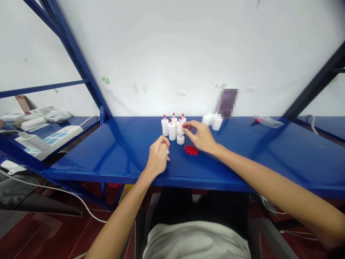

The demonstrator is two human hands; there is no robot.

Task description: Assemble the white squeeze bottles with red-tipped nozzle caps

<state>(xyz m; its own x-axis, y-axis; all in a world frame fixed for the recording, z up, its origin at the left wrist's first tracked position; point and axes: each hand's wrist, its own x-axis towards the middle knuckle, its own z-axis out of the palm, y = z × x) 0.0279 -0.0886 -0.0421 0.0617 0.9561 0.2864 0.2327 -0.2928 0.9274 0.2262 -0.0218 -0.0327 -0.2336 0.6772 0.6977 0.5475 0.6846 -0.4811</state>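
A small group of white bottles with pointed red tips stands on the blue table. At its front is a short white round piece. My right hand reaches in from the right, thumb and forefinger pinched on a small red cap beside the bottles. Just below that hand lies a pile of loose red caps. My left hand is curled closed over the table, front left of the bottles. A bit of something white shows at its fingers; the rest is hidden by the hand.
More white bottles are behind my right hand, near a blurred dark object against the wall. A clear plastic bag with something red lies at the right. Blue frame posts flank the table; a white power strip is at left.
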